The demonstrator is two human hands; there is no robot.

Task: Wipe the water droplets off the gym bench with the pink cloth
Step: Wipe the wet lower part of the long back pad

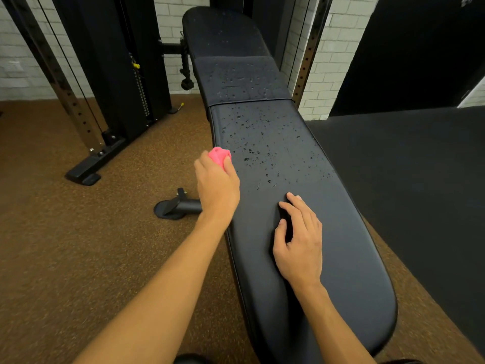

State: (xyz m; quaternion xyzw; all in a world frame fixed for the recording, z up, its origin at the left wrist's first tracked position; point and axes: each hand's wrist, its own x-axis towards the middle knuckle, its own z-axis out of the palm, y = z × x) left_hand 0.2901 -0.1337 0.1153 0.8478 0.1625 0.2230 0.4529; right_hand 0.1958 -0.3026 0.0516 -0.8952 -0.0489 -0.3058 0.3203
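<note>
Head view, near to far: my right hand [298, 241] rests flat, fingers loosely spread, on the gym bench [341, 232], my left hand [216, 185] at ten o'clock bunches the pink cloth [219, 155] at the bench's left edge, water droplets [262, 151] beading at twelve.

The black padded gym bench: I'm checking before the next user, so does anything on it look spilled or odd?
Yes. Water droplets are scattered over the black padded gym bench, from mid-seat up the backrest; the near end looks dry. The left hand holds a bunched pink cloth at the bench's left edge; the right hand rests on the pad.
</note>
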